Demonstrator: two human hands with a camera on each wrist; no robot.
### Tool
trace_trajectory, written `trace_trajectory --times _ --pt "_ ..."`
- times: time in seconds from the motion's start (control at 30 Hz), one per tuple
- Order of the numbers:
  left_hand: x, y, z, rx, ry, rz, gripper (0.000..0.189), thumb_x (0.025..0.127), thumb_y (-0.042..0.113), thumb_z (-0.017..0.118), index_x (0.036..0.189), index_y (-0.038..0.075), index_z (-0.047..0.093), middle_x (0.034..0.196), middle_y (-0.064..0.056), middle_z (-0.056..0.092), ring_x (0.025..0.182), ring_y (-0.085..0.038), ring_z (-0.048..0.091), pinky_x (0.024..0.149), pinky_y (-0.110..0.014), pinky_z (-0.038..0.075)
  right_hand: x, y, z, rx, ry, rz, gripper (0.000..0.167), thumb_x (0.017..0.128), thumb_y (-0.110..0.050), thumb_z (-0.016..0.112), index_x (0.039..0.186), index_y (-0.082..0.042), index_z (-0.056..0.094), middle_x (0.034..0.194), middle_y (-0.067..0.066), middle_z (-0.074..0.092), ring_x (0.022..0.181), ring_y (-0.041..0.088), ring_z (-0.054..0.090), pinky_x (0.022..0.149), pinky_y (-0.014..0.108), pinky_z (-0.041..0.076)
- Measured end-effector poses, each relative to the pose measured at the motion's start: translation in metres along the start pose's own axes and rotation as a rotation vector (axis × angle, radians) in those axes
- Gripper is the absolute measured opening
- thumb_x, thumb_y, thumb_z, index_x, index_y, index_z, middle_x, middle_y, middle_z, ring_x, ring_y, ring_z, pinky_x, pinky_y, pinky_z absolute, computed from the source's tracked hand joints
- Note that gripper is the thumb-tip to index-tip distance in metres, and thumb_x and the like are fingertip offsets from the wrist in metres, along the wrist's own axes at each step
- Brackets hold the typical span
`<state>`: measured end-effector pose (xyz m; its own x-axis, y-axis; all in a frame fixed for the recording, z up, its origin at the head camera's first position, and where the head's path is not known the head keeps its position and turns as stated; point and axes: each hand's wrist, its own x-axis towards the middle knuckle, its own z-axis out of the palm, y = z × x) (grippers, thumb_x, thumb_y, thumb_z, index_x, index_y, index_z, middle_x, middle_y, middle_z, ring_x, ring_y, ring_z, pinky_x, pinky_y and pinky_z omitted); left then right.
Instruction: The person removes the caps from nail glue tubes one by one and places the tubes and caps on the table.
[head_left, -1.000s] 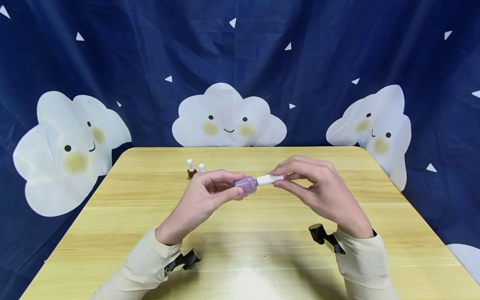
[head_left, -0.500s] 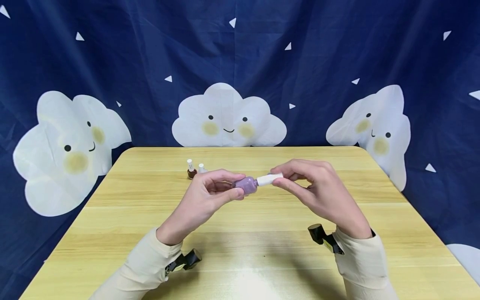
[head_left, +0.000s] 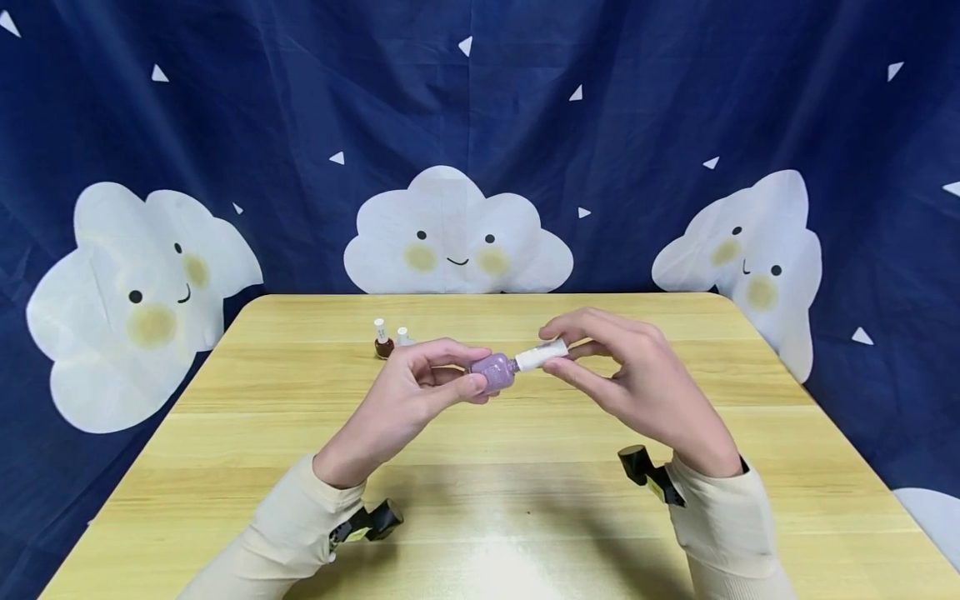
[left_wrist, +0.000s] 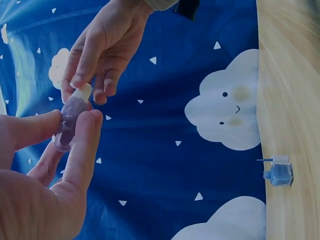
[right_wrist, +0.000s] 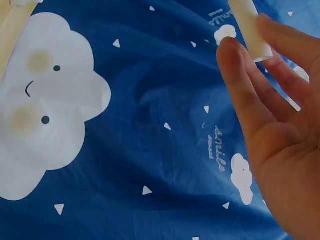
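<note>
My left hand (head_left: 408, 392) holds a purple glitter nail polish bottle (head_left: 492, 372) by its base, between thumb and fingers, above the table. The bottle lies on its side, its neck pointing right. My right hand (head_left: 637, 375) has thumb and fingertips around the long white cap (head_left: 542, 355), which lines up with the neck. In the left wrist view, the purple bottle (left_wrist: 72, 117) sits between the left fingertips, with the right hand (left_wrist: 110, 55) at the cap. The right wrist view shows the white cap (right_wrist: 251, 31) between the right thumb and fingers.
A dark red nail polish bottle (head_left: 384, 346) with a white cap stands far back on the wooden table (head_left: 480, 475). Beside it is another white cap (head_left: 403, 335), partly hidden by my left hand. A blue bottle (left_wrist: 281, 174) appears in the left wrist view.
My right fingers have shifted on the cap, the index finger lifting a little and more of the cap's end showing. The left hand and the purple bottle have barely moved.
</note>
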<state>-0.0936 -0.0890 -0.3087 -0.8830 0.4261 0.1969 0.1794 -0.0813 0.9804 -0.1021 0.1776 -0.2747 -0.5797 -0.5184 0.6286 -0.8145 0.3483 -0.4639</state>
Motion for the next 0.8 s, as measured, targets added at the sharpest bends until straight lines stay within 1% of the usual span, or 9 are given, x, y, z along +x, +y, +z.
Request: trace_trajectory --times 0.1,0.2,0.33,0.4,0.43,0.63,0.7,0.8 --pt "0.0003 -0.0004 0.0002 0.003 0.004 -0.006 0.031 0.097 0.009 0.071 0.126 -0.001 0.068 0.123 -0.017 0.071 0.097 -0.024 0.076 0.093 -0.040 0.062 -0.0002 0.0004 0.0004 -0.010 -0.003 0.026 0.027 0.086 0.002 0.079 0.110 -0.010 0.074 0.106 -0.001 0.074 0.090 0.008 0.072 0.081 0.021 0.062" --pt "0.0004 -0.0007 0.0005 0.004 0.007 -0.009 0.031 0.097 0.008 0.071 0.126 -0.001 0.068 0.122 -0.017 0.071 0.097 -0.023 0.076 0.093 -0.040 0.062 -0.0008 0.0018 0.0001 -0.032 -0.008 0.025 0.024 0.086 0.001 0.080 0.107 -0.012 0.076 0.101 -0.003 0.075 0.085 0.006 0.072 0.078 0.019 0.061" --pt "0.0006 -0.0013 0.0009 0.022 0.018 -0.009 0.031 0.096 0.007 0.071 0.126 -0.001 0.068 0.119 -0.017 0.072 0.096 -0.022 0.076 0.092 -0.039 0.062 -0.0020 0.0022 -0.0009 -0.065 -0.009 0.019 0.022 0.086 -0.003 0.081 0.102 -0.017 0.076 0.094 -0.010 0.074 0.078 0.003 0.067 0.065 0.015 0.058" --pt "0.0008 -0.0016 0.0008 0.036 0.024 -0.009 0.030 0.096 0.006 0.072 0.125 -0.001 0.069 0.118 -0.016 0.072 0.095 -0.022 0.076 0.091 -0.038 0.062 -0.0024 0.0015 -0.0015 -0.092 -0.009 0.014 0.022 0.086 -0.004 0.082 0.100 -0.019 0.075 0.093 -0.012 0.073 0.077 0.002 0.064 0.062 0.014 0.054" --pt "0.0008 -0.0017 0.0006 0.044 0.028 -0.009 0.030 0.096 0.006 0.072 0.125 0.000 0.069 0.118 -0.016 0.072 0.094 -0.022 0.076 0.091 -0.038 0.062 -0.0023 0.0009 -0.0017 -0.101 -0.010 0.010 0.021 0.086 -0.005 0.083 0.100 -0.019 0.075 0.094 -0.012 0.073 0.078 0.002 0.064 0.062 0.014 0.053" --pt "0.0016 -0.0022 0.0013 0.077 0.042 0.015 0.028 0.095 0.003 0.072 0.122 0.000 0.069 0.120 -0.016 0.071 0.094 -0.023 0.076 0.089 -0.038 0.063 -0.0021 -0.0011 -0.0020 -0.145 -0.025 -0.013 0.022 0.085 -0.005 0.083 0.096 -0.018 0.070 0.100 -0.012 0.072 0.093 0.003 0.065 0.080 0.019 0.052" --pt "0.0017 -0.0026 0.0019 0.085 0.043 0.032 0.027 0.094 0.001 0.072 0.120 0.000 0.069 0.120 -0.016 0.070 0.094 -0.023 0.075 0.088 -0.037 0.063 -0.0026 -0.0008 -0.0017 -0.164 -0.029 -0.016 0.023 0.085 -0.005 0.083 0.096 -0.018 0.069 0.101 -0.011 0.071 0.096 0.005 0.064 0.082 0.020 0.052" --pt "0.0017 -0.0035 0.0024 0.098 0.044 0.058 0.026 0.093 -0.001 0.072 0.118 -0.001 0.068 0.118 -0.018 0.070 0.093 -0.022 0.075 0.087 -0.035 0.063 -0.0030 0.0005 -0.0011 -0.197 -0.030 -0.018 0.024 0.085 -0.004 0.083 0.099 -0.017 0.070 0.103 -0.010 0.071 0.098 0.007 0.062 0.082 0.021 0.051"
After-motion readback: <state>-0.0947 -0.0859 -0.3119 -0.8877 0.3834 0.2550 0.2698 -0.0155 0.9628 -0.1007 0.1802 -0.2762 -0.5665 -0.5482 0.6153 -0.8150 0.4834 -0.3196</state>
